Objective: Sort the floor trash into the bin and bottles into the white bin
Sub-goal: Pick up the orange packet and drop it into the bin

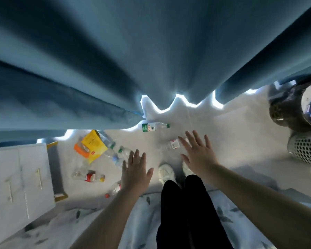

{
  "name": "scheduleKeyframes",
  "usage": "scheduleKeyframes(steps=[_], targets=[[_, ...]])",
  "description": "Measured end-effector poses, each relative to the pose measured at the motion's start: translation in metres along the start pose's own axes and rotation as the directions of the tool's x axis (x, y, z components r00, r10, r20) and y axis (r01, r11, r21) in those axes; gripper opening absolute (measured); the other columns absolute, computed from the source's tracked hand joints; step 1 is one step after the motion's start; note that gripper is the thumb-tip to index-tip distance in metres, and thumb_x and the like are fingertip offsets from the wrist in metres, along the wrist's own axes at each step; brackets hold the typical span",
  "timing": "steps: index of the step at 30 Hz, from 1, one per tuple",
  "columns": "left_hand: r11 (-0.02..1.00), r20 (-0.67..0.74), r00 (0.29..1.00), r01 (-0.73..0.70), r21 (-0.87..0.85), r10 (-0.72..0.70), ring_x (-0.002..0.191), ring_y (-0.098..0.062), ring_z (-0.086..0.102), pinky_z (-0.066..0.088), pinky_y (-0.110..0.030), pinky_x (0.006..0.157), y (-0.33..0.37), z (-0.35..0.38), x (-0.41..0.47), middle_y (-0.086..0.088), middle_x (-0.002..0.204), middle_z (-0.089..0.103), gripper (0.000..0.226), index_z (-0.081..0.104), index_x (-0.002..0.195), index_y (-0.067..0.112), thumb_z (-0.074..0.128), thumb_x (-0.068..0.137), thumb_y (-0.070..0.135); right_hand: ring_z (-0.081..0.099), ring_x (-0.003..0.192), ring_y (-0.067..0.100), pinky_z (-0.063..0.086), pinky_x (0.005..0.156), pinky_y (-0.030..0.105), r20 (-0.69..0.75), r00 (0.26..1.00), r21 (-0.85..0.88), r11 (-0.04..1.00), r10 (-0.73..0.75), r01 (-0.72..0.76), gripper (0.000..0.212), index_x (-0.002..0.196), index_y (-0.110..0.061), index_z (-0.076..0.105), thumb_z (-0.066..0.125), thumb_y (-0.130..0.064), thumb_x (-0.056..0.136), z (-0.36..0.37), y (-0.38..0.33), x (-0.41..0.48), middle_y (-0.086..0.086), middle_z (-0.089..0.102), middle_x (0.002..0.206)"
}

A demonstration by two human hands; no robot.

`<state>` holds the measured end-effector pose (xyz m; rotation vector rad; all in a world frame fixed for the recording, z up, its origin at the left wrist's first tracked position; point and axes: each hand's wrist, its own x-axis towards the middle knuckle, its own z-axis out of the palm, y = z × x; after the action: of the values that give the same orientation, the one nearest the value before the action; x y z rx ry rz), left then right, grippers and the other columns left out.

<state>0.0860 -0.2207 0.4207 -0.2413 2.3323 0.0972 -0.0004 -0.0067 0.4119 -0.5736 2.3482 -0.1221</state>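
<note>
A blue curtain (115, 51) fills the upper view, its hem hanging along the far edge of the pale floor (232, 133). A patterned bedcover (79, 221) spans the near edge, and a white cabinet (16, 177) stands at the floor's left edge. The person's dark-trousered legs (187, 212) reach down to white shoes (166, 172) near the floor's middle. At the right edge a dark bin (284, 108) holds colourful wrappers, with the white bin (305, 150), its wall perforated, just nearer. The left hand (136, 175) and right hand (199, 151) hover palm-down over the floor, fingers straight and spread, holding nothing. A yellow packet (93, 146) lies toward the far left, overlapping an orange packet (81, 150). Several clear bottles (115, 151) lie clustered between the yellow packet and the left hand. A green-label bottle (154, 127) lies on its side at the curtain hem. A red-label bottle (171, 145) lies just beside the right fingertips. A yellow-cap bottle (89, 176) lies near the cabinet, and a red-cap bottle (113, 190) lies beside the left wrist.
</note>
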Motion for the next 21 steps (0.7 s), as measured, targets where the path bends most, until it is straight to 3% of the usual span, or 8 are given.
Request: scheduleKeyframes(steps=[5,8,10,13,21], targets=[[0.973,0.012,0.991,0.135,-0.188,-0.135,0.148,-0.023,0.003,0.016,-0.047,0.117,-0.027,0.026,-0.027,-0.004,0.161,0.01,0.064,0.02,0.15,0.022,0.04,0.095,0.049,0.001,0.149,0.028,0.002,0.117,0.053,0.065,0.992,-0.09,0.989,-0.111,0.116,0.062,0.154,-0.026,0.011,0.033,-0.045,0.1,0.013,-0.055,0.021,0.006,0.005,0.162],[0.945,0.033,0.982,0.188,-0.267,-0.186,0.148,-0.025,0.003,0.018,-0.047,0.117,-0.045,0.038,-0.038,-0.005,0.161,0.009,0.063,0.021,0.15,0.022,0.039,0.096,0.05,0.014,0.147,0.033,0.009,0.115,0.057,0.04,0.973,-0.124,0.965,-0.228,0.232,0.062,0.152,-0.023,0.024,0.045,-0.041,0.096,0.017,-0.088,0.033,0.011,0.02,0.159],[0.926,0.058,0.975,0.221,-0.306,-0.214,0.148,-0.025,0.001,0.014,-0.046,0.117,-0.06,0.049,-0.044,-0.006,0.161,0.008,0.063,0.02,0.15,0.021,0.037,0.097,0.05,0.013,0.148,0.032,0.007,0.115,0.056,0.082,0.957,-0.178,0.941,-0.278,0.289,0.062,0.152,-0.023,0.022,0.044,-0.04,0.097,0.019,-0.106,0.037,0.01,0.018,0.16],[0.882,0.08,0.959,0.281,-0.377,-0.271,0.148,-0.025,0.0,0.01,-0.045,0.118,-0.086,0.065,-0.055,-0.005,0.161,0.008,0.063,0.019,0.151,0.02,0.035,0.097,0.05,0.007,0.149,0.03,0.004,0.116,0.054,0.117,0.946,-0.249,0.913,-0.302,0.323,0.062,0.154,-0.025,0.015,0.038,-0.042,0.099,0.023,-0.132,0.044,0.007,0.011,0.161],[0.854,0.098,0.951,0.307,-0.42,-0.294,0.148,-0.025,0.005,0.016,-0.047,0.117,-0.194,0.11,-0.086,-0.007,0.159,0.014,0.058,0.024,0.148,0.021,0.037,0.097,0.047,0.003,0.149,0.027,0.005,0.116,0.053,0.143,0.96,-0.325,0.904,-0.242,0.276,0.061,0.154,-0.025,0.01,0.032,-0.045,0.1,0.047,-0.22,0.043,0.006,0.009,0.162]])
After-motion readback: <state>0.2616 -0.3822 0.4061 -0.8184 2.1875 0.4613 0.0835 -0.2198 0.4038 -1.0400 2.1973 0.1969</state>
